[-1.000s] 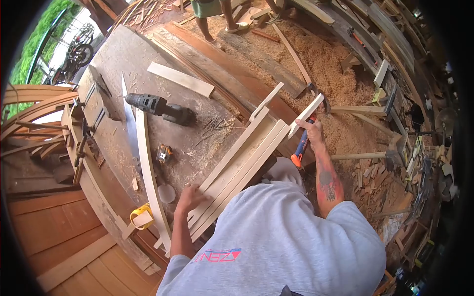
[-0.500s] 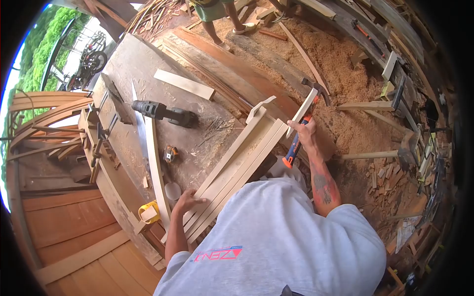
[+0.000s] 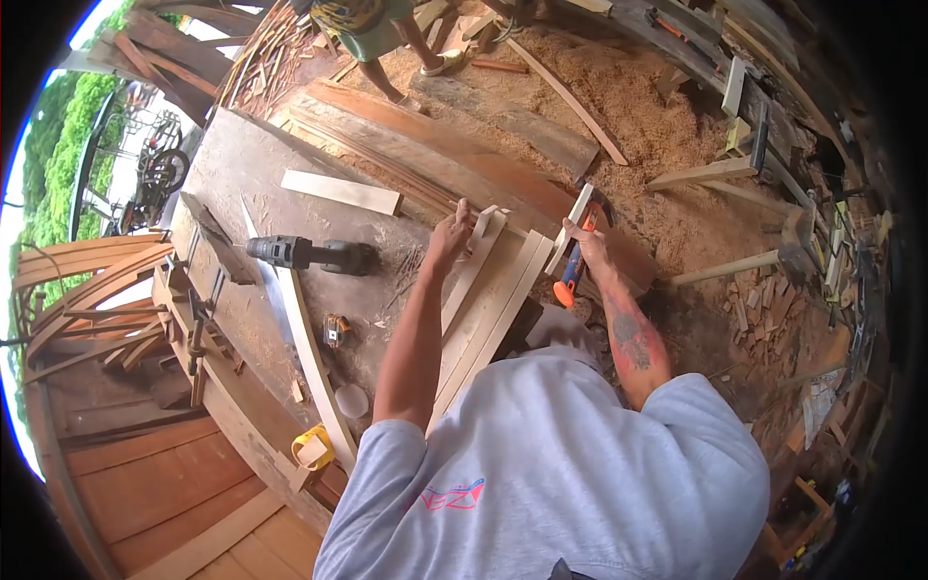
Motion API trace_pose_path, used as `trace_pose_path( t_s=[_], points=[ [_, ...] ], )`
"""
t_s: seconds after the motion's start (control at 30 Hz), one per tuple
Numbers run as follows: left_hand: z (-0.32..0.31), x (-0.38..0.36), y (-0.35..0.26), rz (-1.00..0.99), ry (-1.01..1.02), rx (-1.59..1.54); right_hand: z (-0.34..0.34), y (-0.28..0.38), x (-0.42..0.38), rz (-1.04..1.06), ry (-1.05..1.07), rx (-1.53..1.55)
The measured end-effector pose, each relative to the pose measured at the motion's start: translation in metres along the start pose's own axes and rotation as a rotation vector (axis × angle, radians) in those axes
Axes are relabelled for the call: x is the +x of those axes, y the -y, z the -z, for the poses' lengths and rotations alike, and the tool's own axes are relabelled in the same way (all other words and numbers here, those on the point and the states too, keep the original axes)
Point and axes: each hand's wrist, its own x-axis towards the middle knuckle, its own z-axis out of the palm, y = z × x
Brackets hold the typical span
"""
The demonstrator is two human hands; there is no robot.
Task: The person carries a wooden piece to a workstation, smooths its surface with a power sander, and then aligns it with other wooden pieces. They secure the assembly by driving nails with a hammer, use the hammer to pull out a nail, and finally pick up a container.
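Observation:
My left hand [image 3: 450, 237] is at the far end of the pale wooden frame [image 3: 498, 290], its fingers curled at the short wooden end piece [image 3: 488, 235]; the fingertips are partly hidden. The frame's long, parallel strips run back toward my body. My right hand [image 3: 592, 246] is closed round a hammer [image 3: 574, 266] with a blue and orange handle. Together with it, the same hand grips a short pale wooden strip [image 3: 570, 227], close beside the frame's far right corner.
On the workbench [image 3: 387, 290] lie a cordless drill [image 3: 309, 253], a handsaw [image 3: 266, 261], a battery [image 3: 335, 330], a loose board [image 3: 340, 191] and a yellow tape measure [image 3: 312, 448]. Sawdust [image 3: 648, 126] covers the ground. Another person's legs [image 3: 406, 58] are at the top.
My left hand has moved from the near left side of the frame up to its far end. My right hand still grips the hammer and strip. The view has shifted slightly.

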Motion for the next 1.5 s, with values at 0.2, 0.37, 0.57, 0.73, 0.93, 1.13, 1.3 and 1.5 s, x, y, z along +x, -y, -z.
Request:
trace_pose_path(
  t_s=[0.2,0.37,0.57,0.73,0.93,1.13,1.3,1.5],
  points=[
    [-0.007,0.043,0.031,0.106,0.392,-0.215,0.002,0.006,-0.028,-0.163,0.029,0.068],
    [-0.009,0.050,0.064,0.067,0.511,-0.560,-0.003,-0.007,-0.048,-0.076,0.104,0.196],
    [-0.015,0.041,0.029,0.154,0.518,-0.799,-0.009,0.014,-0.061,-0.057,0.164,0.070],
    [-0.018,0.065,0.056,0.155,0.618,-0.547,0.001,0.012,-0.051,-0.166,0.224,0.042],
    [-0.017,0.072,0.051,0.094,0.731,-1.013,0.001,0.023,-0.059,-0.129,0.197,0.000],
    [-0.009,0.067,0.047,0.022,0.777,-0.772,0.040,0.028,-0.064,-0.192,0.112,-0.178],
    [-0.009,0.059,0.044,0.150,0.698,-0.753,0.033,0.047,-0.072,-0.190,0.116,-0.225],
    [-0.008,0.045,0.034,0.147,0.686,-0.783,0.007,0.024,-0.062,-0.063,0.251,-0.070]
  ],
)
